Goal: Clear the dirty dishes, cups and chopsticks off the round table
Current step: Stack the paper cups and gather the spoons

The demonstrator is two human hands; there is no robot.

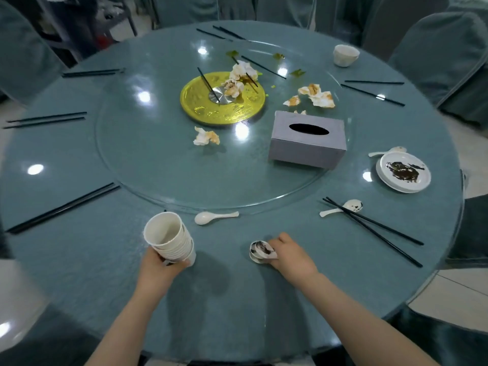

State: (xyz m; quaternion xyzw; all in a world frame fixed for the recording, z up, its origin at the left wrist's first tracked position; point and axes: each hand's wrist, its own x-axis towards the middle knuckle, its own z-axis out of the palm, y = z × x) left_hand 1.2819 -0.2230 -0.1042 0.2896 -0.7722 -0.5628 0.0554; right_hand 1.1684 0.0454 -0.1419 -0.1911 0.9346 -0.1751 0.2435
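Note:
My left hand (pixel 158 268) grips a stack of several white paper cups (pixel 169 237), tilted toward me above the round table (pixel 79 260). My right hand (pixel 290 256) holds a small stained white dish (pixel 260 250) at the near edge. A white spoon (pixel 215 217) lies just beyond the hands. To the right lie a stained spoon (pixel 343 208) under black chopsticks (pixel 375 229), a dirty plate stack (pixel 403 171) with another spoon (pixel 386 151), and a white cup (pixel 345 55) at the far right. More chopstick pairs (pixel 62 208) lie around the rim.
A glass turntable (pixel 158 167) carries a gold plate (pixel 222 99), a grey tissue box (pixel 308 140), crumpled stained napkins (pixel 318 95) and loose chopsticks. Covered chairs (pixel 443 56) ring the table.

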